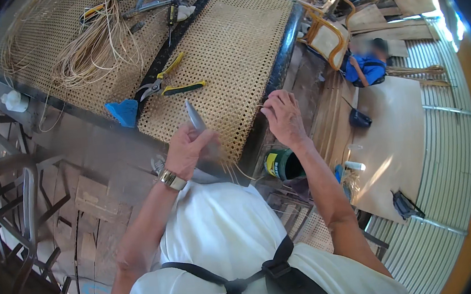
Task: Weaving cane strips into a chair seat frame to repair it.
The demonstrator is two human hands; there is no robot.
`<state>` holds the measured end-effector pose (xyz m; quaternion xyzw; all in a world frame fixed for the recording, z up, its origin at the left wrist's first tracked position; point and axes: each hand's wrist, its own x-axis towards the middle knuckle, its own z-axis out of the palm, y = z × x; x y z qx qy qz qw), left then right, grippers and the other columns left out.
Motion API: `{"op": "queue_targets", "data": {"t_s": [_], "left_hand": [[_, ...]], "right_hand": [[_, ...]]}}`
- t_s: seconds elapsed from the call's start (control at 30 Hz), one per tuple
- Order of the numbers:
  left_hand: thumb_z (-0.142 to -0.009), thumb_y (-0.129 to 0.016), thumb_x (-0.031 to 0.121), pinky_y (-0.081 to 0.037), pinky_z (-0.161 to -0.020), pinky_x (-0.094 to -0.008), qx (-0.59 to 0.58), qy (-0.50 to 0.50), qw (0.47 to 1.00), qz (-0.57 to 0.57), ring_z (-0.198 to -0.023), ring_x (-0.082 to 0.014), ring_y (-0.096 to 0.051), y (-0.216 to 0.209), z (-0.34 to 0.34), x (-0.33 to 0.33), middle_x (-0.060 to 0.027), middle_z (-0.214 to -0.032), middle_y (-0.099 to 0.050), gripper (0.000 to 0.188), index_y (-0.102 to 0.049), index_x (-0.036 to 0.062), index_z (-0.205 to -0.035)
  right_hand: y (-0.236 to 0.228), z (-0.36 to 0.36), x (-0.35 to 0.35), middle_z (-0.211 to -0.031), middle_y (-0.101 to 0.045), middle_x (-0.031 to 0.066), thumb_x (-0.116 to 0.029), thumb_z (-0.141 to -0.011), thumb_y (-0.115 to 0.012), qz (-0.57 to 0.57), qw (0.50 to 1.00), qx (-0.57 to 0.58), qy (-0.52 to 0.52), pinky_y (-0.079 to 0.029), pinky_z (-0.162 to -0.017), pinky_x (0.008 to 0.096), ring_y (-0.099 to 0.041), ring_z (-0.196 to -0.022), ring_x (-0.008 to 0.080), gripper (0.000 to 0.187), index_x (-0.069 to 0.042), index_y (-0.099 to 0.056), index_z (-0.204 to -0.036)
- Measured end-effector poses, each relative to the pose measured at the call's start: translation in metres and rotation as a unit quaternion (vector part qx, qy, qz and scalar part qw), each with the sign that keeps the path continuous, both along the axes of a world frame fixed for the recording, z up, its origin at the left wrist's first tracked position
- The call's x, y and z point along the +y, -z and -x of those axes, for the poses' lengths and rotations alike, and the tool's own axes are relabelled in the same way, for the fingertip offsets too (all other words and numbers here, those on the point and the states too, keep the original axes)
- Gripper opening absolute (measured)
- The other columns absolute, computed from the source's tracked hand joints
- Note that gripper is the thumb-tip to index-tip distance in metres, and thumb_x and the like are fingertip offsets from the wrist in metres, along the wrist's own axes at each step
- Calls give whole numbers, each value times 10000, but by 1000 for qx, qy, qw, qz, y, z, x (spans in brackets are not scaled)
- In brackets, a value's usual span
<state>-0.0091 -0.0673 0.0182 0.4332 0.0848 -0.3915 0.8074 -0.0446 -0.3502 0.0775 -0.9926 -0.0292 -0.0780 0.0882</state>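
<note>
The tan open-mesh cane panel [237, 49] appears mostly woven; pale loose strands [231, 171] are left hanging at its near corner. Over it, a silver tapered tool [194, 117] is gripped by the left hand [190, 150]; the right hand [285, 120] is curled by the panel's right edge, any grip indiscernible.

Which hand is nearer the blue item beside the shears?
Left. The left hand is right of the blue item; the right hand is farther right, by the dark frame edge.
</note>
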Motion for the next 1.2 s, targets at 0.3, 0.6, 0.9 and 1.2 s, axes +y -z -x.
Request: {"op": "queue_targets", "data": {"t_s": [0.3,0.6,0.9,1.2], "left_hand": [[-993,-620,99,-626,-740,-331,-95,-97,989,-51,-879,-181,-720,-17,-22,-95,-108,-985,-728,154,-520,20,-1080],[-1006,-629,165,-614,-694,-274,-93,-157,979,-88,-835,-141,-720,-18,-29,-148,-96,-1019,-737,134,-572,63,-1072],[-1003,-641,182,-549,-648,-247,-174,-172,958,-149,-763,-110,-685,-13,-22,-168,-54,-943,-741,159,-603,34,-1050],[-986,-666,221,-534,-676,-284,-318,-203,887,-266,-752,-132,-692,-7,-14,-175,-68,-870,-743,210,-609,22,-1021]], "right_hand": [[-2,-35,-32,-658,-580,55,-125,-927,-666,-282,928,236,53,-450,-556,310,-542,-616,98,126,-6,-628,-941],[4,-48,-58,-933,-619,204,-98,-900,-623,-176,963,141,-150,-490,-784,468,-607,-898,420,112,9,-592,-915],[17,-41,-63,-902,-613,216,-106,-884,-627,-243,955,119,-118,-485,-768,497,-606,-883,434,137,5,-549,-906],[16,-49,-66,-926,-620,226,-107,-907,-604,-232,952,137,-145,-488,-764,518,-612,-904,448,128,2,-544,-934]]}}
